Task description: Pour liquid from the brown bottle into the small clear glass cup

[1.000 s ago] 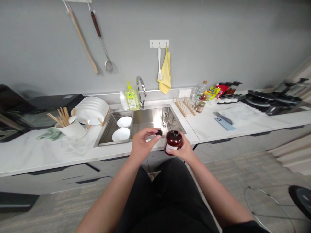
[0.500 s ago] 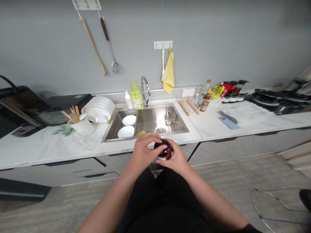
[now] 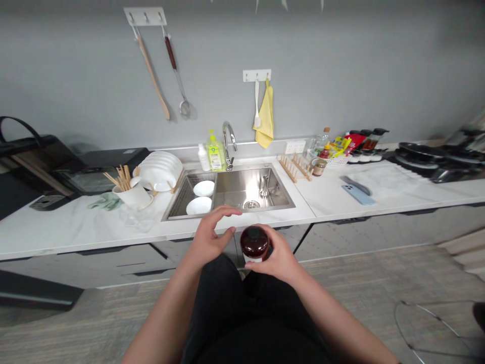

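A dark reddish-brown bottle (image 3: 254, 244) with a black cap and a white label is held in front of the counter edge. My right hand (image 3: 278, 257) wraps round its right side, thumb near the label. Just left of the bottle, my left hand (image 3: 214, 236) is apart from it, fingers curved and spread from the thumb with nothing between them. Behind the hands is the steel sink (image 3: 242, 184), with two white bowls (image 3: 199, 205) in its left drainer basket.
On the left stand a chopstick holder (image 3: 132, 196), a green cloth (image 3: 105, 201) and racked white plates (image 3: 161, 169). To the right are a wooden rack (image 3: 295, 168), a jar (image 3: 319, 167), a blue phone (image 3: 358, 194) and pans (image 3: 420, 154). A faucet (image 3: 229, 146) rises behind the sink.
My left hand has let go of the bottle's top and moved left, its fingers opening. The bottle stays in my right hand, slightly lower in view, its cap now uncovered.
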A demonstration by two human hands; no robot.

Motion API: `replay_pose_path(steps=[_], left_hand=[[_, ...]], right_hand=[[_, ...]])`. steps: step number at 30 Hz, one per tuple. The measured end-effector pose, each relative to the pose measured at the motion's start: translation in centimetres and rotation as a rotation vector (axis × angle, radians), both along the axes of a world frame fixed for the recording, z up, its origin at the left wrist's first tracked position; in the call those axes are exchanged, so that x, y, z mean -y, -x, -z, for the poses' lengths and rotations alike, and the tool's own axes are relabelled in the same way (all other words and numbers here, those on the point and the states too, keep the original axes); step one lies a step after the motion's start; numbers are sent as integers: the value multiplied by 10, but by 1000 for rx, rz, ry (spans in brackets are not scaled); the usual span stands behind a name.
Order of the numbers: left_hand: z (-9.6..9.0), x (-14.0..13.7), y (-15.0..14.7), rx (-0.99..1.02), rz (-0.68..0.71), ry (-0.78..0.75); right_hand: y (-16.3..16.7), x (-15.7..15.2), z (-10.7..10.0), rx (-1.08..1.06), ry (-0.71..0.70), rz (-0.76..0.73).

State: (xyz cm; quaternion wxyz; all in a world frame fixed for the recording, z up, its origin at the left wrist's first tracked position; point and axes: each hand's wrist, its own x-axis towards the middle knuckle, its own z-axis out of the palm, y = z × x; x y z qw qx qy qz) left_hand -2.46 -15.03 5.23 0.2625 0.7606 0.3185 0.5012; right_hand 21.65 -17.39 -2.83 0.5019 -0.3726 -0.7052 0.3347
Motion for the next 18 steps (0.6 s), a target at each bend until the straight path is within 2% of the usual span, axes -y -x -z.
replay_pose_path(steps=[4, 9, 13, 15, 18], left_hand=[[-5, 8, -5, -67, 63, -19], [-7, 8, -6, 2, 16, -30], [1, 12, -12, -35, -59, 18], [7, 14, -18, 10, -80, 68], [18, 14, -22, 119, -40, 142]], right_hand=[[1, 3, -4, 24, -13, -16], [2, 4, -5, 45, -21, -1], [3, 6, -3, 100, -55, 63], [3, 6, -3, 94, -73, 74], [1, 4, -2, 47, -58, -25]])
